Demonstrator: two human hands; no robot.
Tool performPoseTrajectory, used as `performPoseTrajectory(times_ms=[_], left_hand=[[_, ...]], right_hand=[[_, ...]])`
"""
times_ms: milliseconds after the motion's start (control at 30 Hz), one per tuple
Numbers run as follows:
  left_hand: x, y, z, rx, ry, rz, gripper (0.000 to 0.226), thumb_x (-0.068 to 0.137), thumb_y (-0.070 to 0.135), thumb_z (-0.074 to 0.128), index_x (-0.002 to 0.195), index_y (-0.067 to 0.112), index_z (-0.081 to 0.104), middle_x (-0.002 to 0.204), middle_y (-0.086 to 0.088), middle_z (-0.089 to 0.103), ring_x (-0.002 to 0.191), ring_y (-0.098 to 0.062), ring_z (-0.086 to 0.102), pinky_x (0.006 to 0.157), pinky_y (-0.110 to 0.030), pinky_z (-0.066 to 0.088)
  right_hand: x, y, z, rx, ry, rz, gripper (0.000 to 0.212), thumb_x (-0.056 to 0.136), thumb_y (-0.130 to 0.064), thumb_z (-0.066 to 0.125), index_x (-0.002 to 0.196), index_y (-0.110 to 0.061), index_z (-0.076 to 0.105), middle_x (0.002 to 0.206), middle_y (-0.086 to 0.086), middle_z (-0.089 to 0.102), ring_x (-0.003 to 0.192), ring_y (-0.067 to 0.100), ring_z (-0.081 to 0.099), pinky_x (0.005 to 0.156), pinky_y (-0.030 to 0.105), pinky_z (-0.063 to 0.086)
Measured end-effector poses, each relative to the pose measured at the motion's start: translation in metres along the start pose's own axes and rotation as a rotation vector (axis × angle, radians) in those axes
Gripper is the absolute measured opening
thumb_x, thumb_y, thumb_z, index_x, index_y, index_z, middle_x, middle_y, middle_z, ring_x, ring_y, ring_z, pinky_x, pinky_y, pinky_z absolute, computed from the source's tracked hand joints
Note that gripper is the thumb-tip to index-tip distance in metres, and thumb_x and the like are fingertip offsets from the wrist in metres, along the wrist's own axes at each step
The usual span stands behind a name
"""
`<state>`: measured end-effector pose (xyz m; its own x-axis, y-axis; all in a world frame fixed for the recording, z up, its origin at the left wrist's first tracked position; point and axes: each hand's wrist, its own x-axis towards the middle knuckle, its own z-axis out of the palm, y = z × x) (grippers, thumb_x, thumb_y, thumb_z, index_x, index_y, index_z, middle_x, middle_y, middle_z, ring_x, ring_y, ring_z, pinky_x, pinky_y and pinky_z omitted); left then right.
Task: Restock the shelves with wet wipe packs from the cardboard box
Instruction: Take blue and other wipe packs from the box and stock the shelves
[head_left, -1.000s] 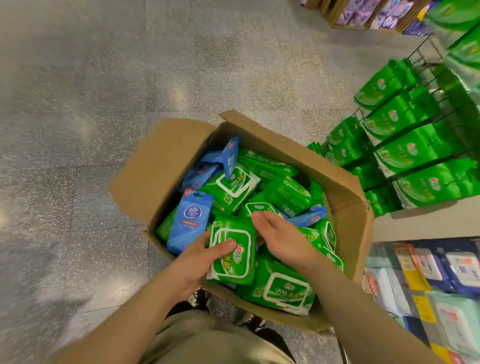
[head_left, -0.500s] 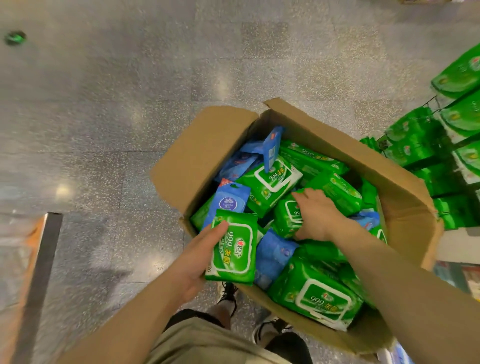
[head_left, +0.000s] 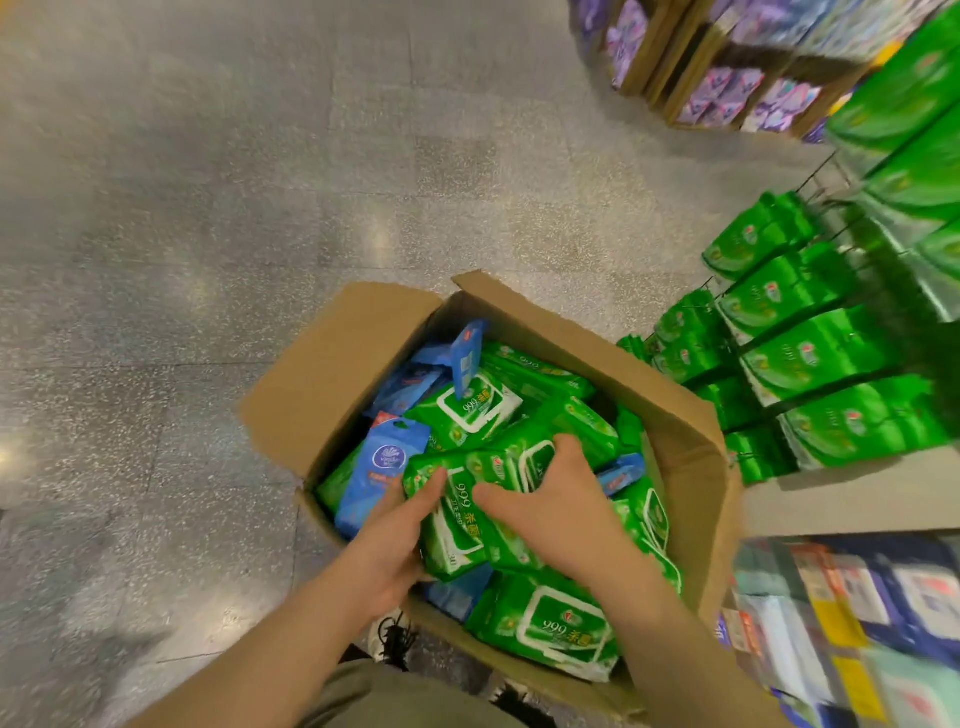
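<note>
- While both hands work over the cardboard box (head_left: 332, 374), the left hand (head_left: 387, 540) grips a green wipe pack (head_left: 457, 525) from its left edge, thumb laid across the printed face and fingers hidden beneath it.
- Just right of that grip, the right hand (head_left: 550, 499) lies on top of the held stack, fingers spread and curled over a second green pack (head_left: 535, 460) that it presses against the first; I judge the two are being gathered into one bundle.
- Held this way, the gripped pack's long axis runs away from the person, tilted slightly right, so it lies between the two hands, each equally near.
- Below and nearer than the grip, another green pack (head_left: 556, 629) lies flat in the box; left of the grip, touching it, stands a blue pack (head_left: 384, 467).
- Beyond the grip, more green and blue packs fill the box.
- Well to the right of the grip and further off, the shelf rows of green packs (head_left: 810, 358) are the target; carrying the bundle there calls for a lift up and a swing rightwards.
</note>
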<state>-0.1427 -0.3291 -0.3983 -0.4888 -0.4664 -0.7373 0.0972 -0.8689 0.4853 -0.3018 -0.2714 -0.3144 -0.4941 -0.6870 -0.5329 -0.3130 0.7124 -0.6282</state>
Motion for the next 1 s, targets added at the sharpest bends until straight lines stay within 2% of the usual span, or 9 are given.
performPoseTrajectory(times_ms=[133, 233, 367, 467, 533, 633, 700, 800, 1000], left_hand=[[0.006, -0.003, 0.028, -0.009, -0.107, -0.018, 0.091, 0.07, 0.072, 0.075, 0.146, 0.027, 0.051, 0.139, -0.006, 0.066, 0.126, -0.031, 0.064, 0.101, -0.068, 0.048], [0.01, -0.004, 0.039, -0.056, -0.163, -0.023, 0.12, 0.048, 0.077, 0.088, 0.148, 0.024, 0.05, 0.142, -0.01, 0.063, 0.129, -0.033, 0.062, 0.105, -0.063, 0.048], [0.016, -0.006, 0.044, -0.083, -0.209, -0.015, 0.115, 0.042, 0.072, 0.093, 0.14, 0.02, 0.06, 0.136, -0.012, 0.067, 0.122, -0.03, 0.067, 0.089, -0.048, 0.06], [0.021, -0.007, 0.045, -0.125, -0.167, -0.024, 0.103, 0.05, 0.069, 0.09, 0.137, 0.018, 0.064, 0.135, -0.013, 0.068, 0.12, -0.031, 0.067, 0.099, -0.046, 0.052], [0.026, -0.007, 0.043, -0.171, -0.122, -0.031, 0.1, 0.054, 0.068, 0.086, 0.137, 0.017, 0.065, 0.134, -0.015, 0.068, 0.122, -0.034, 0.066, 0.103, -0.049, 0.05], [0.029, 0.0, 0.037, -0.23, -0.14, -0.027, 0.103, 0.033, 0.062, 0.098, 0.123, 0.017, 0.076, 0.129, -0.016, 0.071, 0.114, -0.034, 0.07, 0.093, -0.051, 0.059], [0.028, 0.004, 0.031, -0.263, -0.204, -0.033, 0.094, 0.032, 0.058, 0.1, 0.114, 0.017, 0.08, 0.124, -0.015, 0.073, 0.105, -0.033, 0.074, 0.082, -0.048, 0.063], [0.025, 0.006, 0.019, -0.26, -0.241, -0.047, 0.087, 0.034, 0.059, 0.099, 0.109, 0.016, 0.082, 0.117, -0.014, 0.076, 0.101, -0.031, 0.075, 0.08, -0.046, 0.063], [0.003, 0.01, 0.002, -0.235, -0.241, -0.041, 0.093, 0.023, 0.062, 0.099, 0.103, 0.017, 0.084, 0.113, -0.016, 0.077, 0.096, -0.031, 0.077, 0.071, -0.044, 0.064]], right_hand=[[-0.004, -0.007, 0.0, -0.192, 0.121, -0.004, 0.113, 0.063, -0.067, 0.075, 0.152, -0.019, 0.026, 0.146, 0.003, 0.045, 0.139, 0.027, 0.042, 0.112, 0.048, 0.041], [-0.01, -0.01, -0.008, -0.275, 0.123, -0.086, 0.118, 0.071, -0.067, 0.075, 0.16, -0.021, 0.013, 0.155, 0.001, 0.034, 0.145, 0.025, 0.029, 0.12, 0.045, 0.03], [-0.011, -0.005, -0.026, -0.18, -0.001, -0.172, 0.096, 0.079, -0.057, 0.078, 0.155, -0.028, 0.026, 0.134, -0.011, 0.039, 0.135, 0.013, 0.036, 0.116, 0.033, 0.032], [0.009, 0.003, -0.04, 0.018, -0.107, -0.105, 0.048, 0.091, -0.057, 0.066, 0.132, -0.037, 0.051, 0.116, -0.018, 0.056, 0.107, 0.002, 0.057, 0.09, 0.023, 0.045], [0.04, 0.022, -0.044, 0.146, 0.003, -0.039, 0.033, 0.095, -0.054, 0.061, 0.119, -0.031, 0.061, 0.104, -0.01, 0.067, 0.093, 0.007, 0.065, 0.074, 0.026, 0.046], [0.096, 0.065, -0.049, -0.157, 0.253, -0.009, 0.055, 0.091, -0.045, 0.072, 0.135, -0.016, 0.056, 0.115, 0.005, 0.064, 0.109, 0.023, 0.06, 0.085, 0.034, 0.045], [0.13, 0.089, -0.05, -0.469, 0.245, 0.029, 0.081, 0.085, -0.046, 0.078, 0.149, -0.012, 0.043, 0.136, 0.015, 0.053, 0.129, 0.035, 0.046, 0.105, 0.045, 0.039], [0.166, 0.107, -0.045, -0.63, 0.122, 0.105, 0.104, 0.08, -0.053, 0.079, 0.159, -0.019, 0.021, 0.155, 0.01, 0.037, 0.142, 0.037, 0.031, 0.113, 0.052, 0.031], [0.166, 0.115, -0.023, -0.834, 0.225, 0.01, 0.08, 0.079, -0.051, 0.08, 0.145, -0.025, 0.043, 0.14, 0.008, 0.044, 0.13, 0.038, 0.034, 0.109, 0.054, 0.03]])
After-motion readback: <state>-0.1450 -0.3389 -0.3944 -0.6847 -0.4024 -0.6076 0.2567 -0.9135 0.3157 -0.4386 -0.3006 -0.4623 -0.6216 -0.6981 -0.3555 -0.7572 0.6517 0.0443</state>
